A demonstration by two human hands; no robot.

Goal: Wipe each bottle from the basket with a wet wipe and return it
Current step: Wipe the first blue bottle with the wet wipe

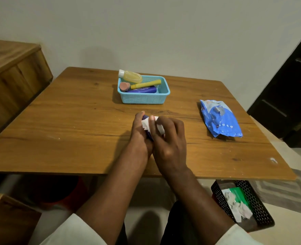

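On the table [75,138], in front of the basket [143,99], the left hand [140,135] gripped a mostly hidden blue bottle [145,117] while the right hand [169,138] pinched a wipe [146,125] against it.

Nearer than the light blue perforated plastic basket [144,98] on the wooden counter [75,131], the left hand [140,133] grips a small dark blue bottle [145,117] while the right hand [171,138] presses a white wet wipe [146,125] against it. A crumpled blue wipes packet [219,119] lies right of the basket.

Wooden table [75,124] against a pale wall [163,32]; wooden cabinet [13,71] at left; black perforated bin [259,211] on the floor.
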